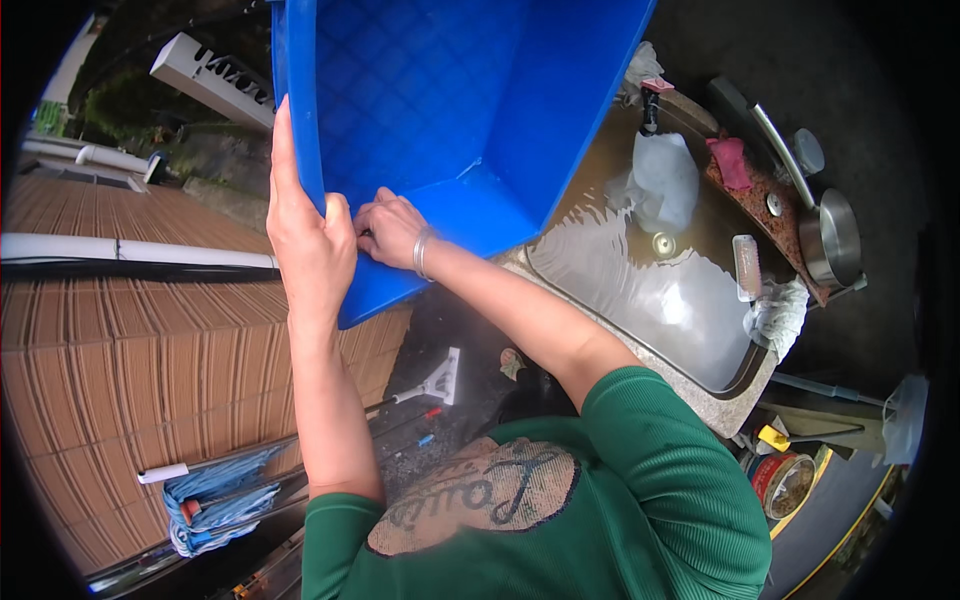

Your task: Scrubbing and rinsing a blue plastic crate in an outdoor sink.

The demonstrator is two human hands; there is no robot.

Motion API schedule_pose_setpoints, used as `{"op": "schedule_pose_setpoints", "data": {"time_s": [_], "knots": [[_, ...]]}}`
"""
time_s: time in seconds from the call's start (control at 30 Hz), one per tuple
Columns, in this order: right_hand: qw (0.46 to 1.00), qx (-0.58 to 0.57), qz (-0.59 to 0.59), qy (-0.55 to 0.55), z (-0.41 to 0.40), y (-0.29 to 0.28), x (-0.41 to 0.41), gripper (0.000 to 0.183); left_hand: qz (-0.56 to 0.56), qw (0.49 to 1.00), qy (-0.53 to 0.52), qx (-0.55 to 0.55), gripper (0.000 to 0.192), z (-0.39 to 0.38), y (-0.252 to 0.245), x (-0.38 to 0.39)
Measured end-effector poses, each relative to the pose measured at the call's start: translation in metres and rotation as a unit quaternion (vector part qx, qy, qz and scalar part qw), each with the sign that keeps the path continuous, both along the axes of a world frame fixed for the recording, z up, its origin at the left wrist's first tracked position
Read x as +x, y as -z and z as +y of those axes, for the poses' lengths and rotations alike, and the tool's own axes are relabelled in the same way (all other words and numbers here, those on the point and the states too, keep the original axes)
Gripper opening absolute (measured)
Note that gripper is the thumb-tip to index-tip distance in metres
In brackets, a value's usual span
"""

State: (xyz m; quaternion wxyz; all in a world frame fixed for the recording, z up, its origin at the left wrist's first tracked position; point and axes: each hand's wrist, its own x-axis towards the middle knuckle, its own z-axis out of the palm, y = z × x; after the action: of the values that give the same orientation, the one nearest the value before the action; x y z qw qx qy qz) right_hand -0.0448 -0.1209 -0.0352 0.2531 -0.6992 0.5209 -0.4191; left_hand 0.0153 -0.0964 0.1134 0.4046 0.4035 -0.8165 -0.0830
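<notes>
A large blue plastic bin [420, 97] is tipped on its side in front of me, its opening turned towards me. My left hand [311, 225] grips the bin's thick left rim, thumb on the near side. Inside the bin, my right hand [391, 227] bends its fingers close to the lower wall beside that rim. Whether something small is in those fingers is hidden. A silver bracelet [421, 253] circles the right wrist. Right of the bin is a stone sink [645, 360] filled with water, where a translucent white plastic bag [664, 180] lies.
A steel saucepan [831, 236], a brush [747, 268], a pink cloth [729, 163] and a white cloth [780, 316] lie along the sink's far edge. Blue mops [217, 502] lean by the tiled wall [135, 390] at left. A white squeegee [442, 379] is low down near my feet.
</notes>
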Motion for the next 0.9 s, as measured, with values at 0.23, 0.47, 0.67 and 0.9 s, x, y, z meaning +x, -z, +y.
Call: {"op": "schedule_pose_setpoints", "data": {"time_s": [0.23, 0.47, 0.67, 0.9], "knots": [[0.984, -0.028, -0.111, -0.138, 0.047, -0.011, 0.01, 0.005, -0.009, 0.999, -0.018, -0.045, 0.072, 0.002, 0.004, -0.002], [0.997, -0.003, -0.078, 0.014, 0.015, -0.005, 0.038, 0.004, -0.015, 1.0, -0.016, -0.017, 0.076, 0.001, 0.003, -0.006], [0.986, -0.083, -0.093, -0.114, 0.054, 0.007, -0.011, 0.016, 0.003, 1.0, -0.025, 0.019, 0.08, 0.008, -0.002, -0.012], [0.929, -0.016, 0.35, 0.119, 0.003, 0.13, -0.133, 0.025, -0.016, 0.999, 0.031, -0.001, 0.081, -0.002, -0.011, -0.03]]}}
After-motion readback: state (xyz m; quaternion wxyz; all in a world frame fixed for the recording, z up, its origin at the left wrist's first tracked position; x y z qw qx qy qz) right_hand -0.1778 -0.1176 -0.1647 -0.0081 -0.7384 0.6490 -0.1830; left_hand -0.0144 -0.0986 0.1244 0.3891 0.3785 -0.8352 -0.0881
